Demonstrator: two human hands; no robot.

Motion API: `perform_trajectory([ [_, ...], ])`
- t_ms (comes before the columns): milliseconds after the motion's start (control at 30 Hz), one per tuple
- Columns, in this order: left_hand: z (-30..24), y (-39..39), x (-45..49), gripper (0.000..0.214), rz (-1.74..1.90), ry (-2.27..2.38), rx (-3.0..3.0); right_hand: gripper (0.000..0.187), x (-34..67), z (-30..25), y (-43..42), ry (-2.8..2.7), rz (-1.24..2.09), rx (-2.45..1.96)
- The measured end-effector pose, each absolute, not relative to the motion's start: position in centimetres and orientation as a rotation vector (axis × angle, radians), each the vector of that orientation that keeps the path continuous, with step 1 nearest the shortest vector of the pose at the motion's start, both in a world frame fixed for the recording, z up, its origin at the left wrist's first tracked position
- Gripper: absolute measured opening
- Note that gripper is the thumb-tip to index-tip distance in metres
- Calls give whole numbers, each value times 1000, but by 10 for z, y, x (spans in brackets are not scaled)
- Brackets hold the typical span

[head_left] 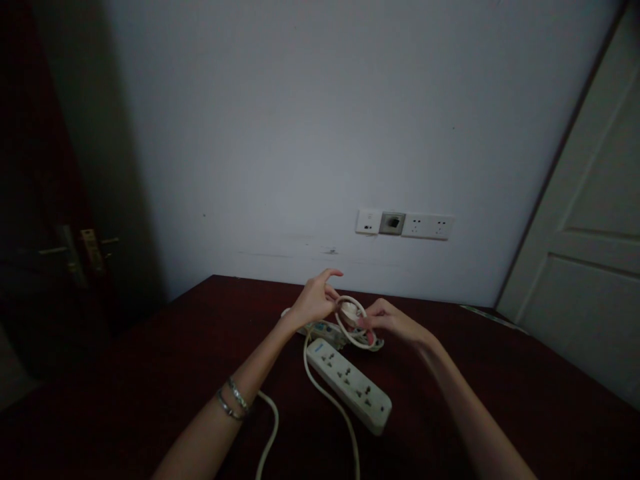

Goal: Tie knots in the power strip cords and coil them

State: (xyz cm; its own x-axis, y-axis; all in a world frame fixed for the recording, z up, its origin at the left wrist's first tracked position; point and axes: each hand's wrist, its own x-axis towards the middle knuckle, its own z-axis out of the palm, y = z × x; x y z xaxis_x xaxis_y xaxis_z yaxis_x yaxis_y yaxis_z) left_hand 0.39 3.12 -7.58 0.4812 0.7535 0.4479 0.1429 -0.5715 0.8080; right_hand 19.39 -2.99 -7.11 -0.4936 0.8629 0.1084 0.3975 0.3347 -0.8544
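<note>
A white plug [351, 312] on a looped white cable [367, 345] is up between my two hands, above the dark red table. My right hand [393, 321] comes from the right, thumb and fingers closed on the plug and the cable beside it. On the loop's left side, the lower fingers of my left hand [316, 299] curl against the cable while one finger sticks out. Just below lies a white power strip [350, 383], sockets up, slanting toward me. Behind it sits a second power strip [320, 330], partly hidden by my left hand and the cable.
More white cable [270, 427] trails over the dark red table [200, 360] toward me. Wall sockets [427, 226] and a grey outlet plate [392, 223] are on the wall behind. A pale door [595, 253] stands at the right, a dark door with handles [93, 250] at the left.
</note>
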Motion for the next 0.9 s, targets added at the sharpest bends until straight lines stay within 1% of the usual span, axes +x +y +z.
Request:
perform_trajectory([
  [133, -76, 38, 0, 65, 1051, 720, 1863, 30, 189, -71, -30, -2043, 1244, -1025],
  [200, -74, 42, -4, 65, 999, 702, 1795, 28, 187, -71, -29, -2038, 1277, -996],
  [300, -71, 45, -11, 61, 934, 696, 1723, 29, 186, -71, -28, -2050, 1216, -964],
  [400, -68, 43, -14, 61, 908, 706, 1683, 22, 184, -69, -31, -2081, 1083, -944],
  [467, -68, 42, -15, 65, 869, 698, 1645, 22, 182, -66, -33, -2092, 923, -988],
  [567, -69, 42, -15, 68, 852, 681, 1546, 21, 179, -63, -34, -2067, 549, -1129],
  [667, -71, 44, -13, 58, 867, 673, 1496, 22, 179, -65, -30, -2016, 144, -1198],
  [767, -76, 46, -10, 44, 870, 683, 1448, 25, 181, -72, -25, -1939, -150, -1221],
  [833, -78, 47, -7, 43, 887, 671, 1399, 31, 183, -78, -22, -1884, -316, -1244],
  [900, -81, 47, -4, 50, 894, 638, 1363, 34, 183, -84, -20, -1842, -458, -1255],
])
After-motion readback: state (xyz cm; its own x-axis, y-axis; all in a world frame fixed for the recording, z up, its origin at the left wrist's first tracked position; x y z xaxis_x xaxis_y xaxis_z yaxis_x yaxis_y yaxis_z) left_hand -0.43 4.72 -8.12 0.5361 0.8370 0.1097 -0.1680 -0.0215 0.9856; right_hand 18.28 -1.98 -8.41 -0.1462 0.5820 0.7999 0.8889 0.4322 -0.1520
